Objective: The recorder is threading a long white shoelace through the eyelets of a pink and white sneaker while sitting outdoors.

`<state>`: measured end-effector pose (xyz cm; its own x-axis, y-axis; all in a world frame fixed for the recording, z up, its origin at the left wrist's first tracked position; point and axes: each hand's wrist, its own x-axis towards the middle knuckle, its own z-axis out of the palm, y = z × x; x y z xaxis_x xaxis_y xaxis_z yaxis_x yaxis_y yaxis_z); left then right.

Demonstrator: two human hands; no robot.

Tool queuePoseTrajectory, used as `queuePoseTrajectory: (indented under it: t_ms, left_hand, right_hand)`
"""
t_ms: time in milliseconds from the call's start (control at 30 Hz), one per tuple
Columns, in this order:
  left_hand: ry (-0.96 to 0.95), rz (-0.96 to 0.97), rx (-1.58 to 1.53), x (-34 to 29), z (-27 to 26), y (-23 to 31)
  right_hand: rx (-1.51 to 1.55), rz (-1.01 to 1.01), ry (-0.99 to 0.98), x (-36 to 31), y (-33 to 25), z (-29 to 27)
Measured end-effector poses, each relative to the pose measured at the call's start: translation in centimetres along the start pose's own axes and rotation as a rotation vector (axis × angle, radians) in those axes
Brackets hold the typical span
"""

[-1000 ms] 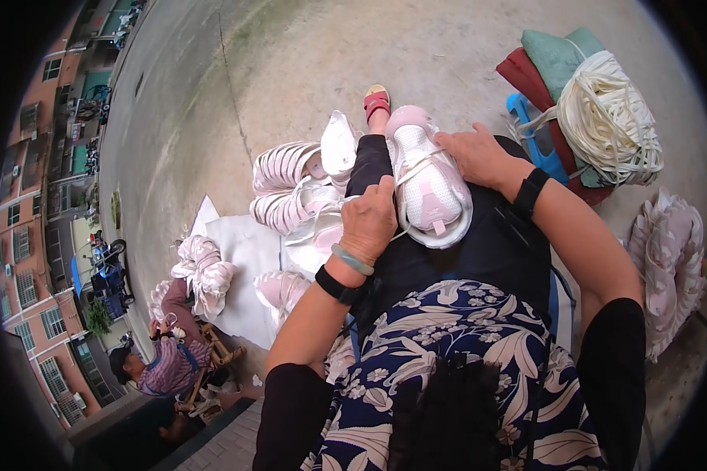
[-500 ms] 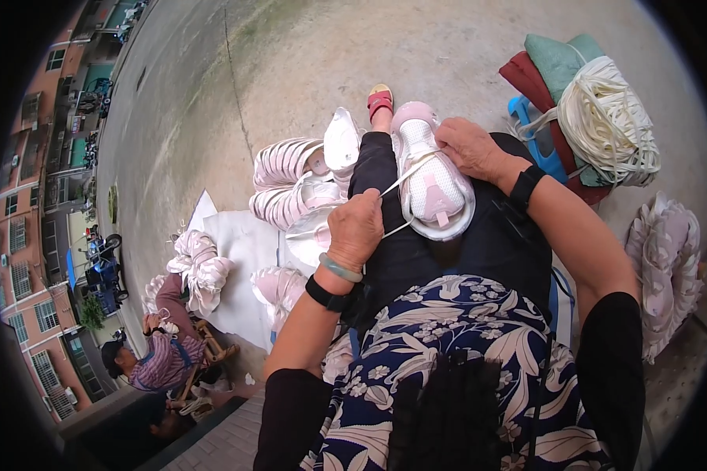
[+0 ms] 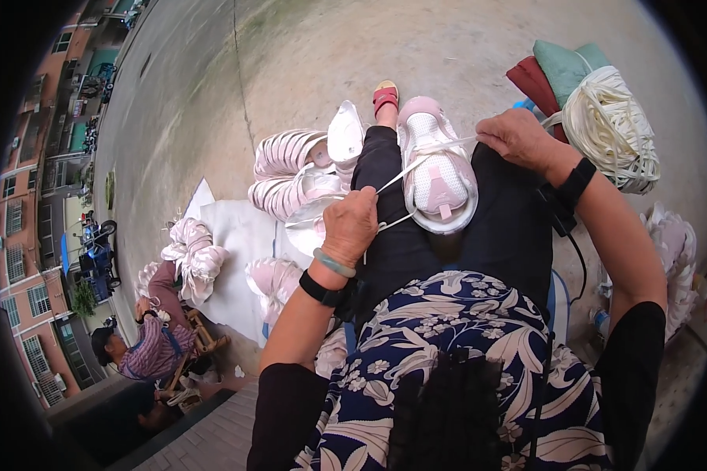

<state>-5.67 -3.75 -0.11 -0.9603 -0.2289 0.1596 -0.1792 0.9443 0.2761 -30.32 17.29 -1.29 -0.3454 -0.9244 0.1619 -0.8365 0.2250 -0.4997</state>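
Note:
A white and pink shoe upper [image 3: 440, 187] lies across my lap between my thighs, its pink toe pointing away from me. A white shoelace [image 3: 460, 141] crosses its tongue and stretches out to both sides. My left hand [image 3: 349, 224], closed in a fist left of the shoe upper, grips one end. The other end is pinched in my right hand [image 3: 518, 140], held out to the right above my thigh. Both sides of the lace look taut. A loose loop hangs between the left fist and the shoe's heel end.
Stacked shoe uppers [image 3: 291, 169] lie beside my left leg, near a white sheet [image 3: 239, 235]. At the right are a bundle of cream laces [image 3: 611, 129] and folded green cloth [image 3: 565, 71]. A person [image 3: 153, 349] sits at the lower left with tied uppers [image 3: 195, 259].
My right hand has moved away from the shoe upper to the right, drawing the lace out straight. The left hand has stayed nearly in place, still holding its end.

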Motion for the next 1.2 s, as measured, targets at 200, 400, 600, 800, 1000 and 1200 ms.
queuePoseTrajectory:
  t_ms: [200, 400, 600, 800, 1000, 1200]
  left_hand:
    - [0.019, 0.006, -0.011, 1.0, -0.4, 0.3]
    - [0.004, 0.025, 0.061, 1.8, -1.0, 0.9]
    - [-0.039, 0.049, 0.121, 0.2, -1.1, -2.2]
    - [-0.077, 0.020, -0.003, 0.0, -0.7, -0.8]
    - [-0.073, 0.017, 0.024, 0.4, 0.0, 0.1]
    - [-0.046, 0.016, 0.054, -0.5, -0.5, -0.2]
  right_hand:
    - [-0.304, -0.069, -0.064, 2.5, -1.5, -1.1]
    - [-0.634, -0.178, -0.049, 5.9, -0.5, -1.6]
    - [-0.622, -0.431, 0.168, -1.2, 0.8, -0.9]
    - [-0.432, -0.288, 0.108, -4.0, -1.5, 0.7]
    - [-0.100, 0.232, -0.063, -0.7, -1.0, 1.0]
    - [0.258, 0.146, -0.096, 2.3, -3.6, 2.6]
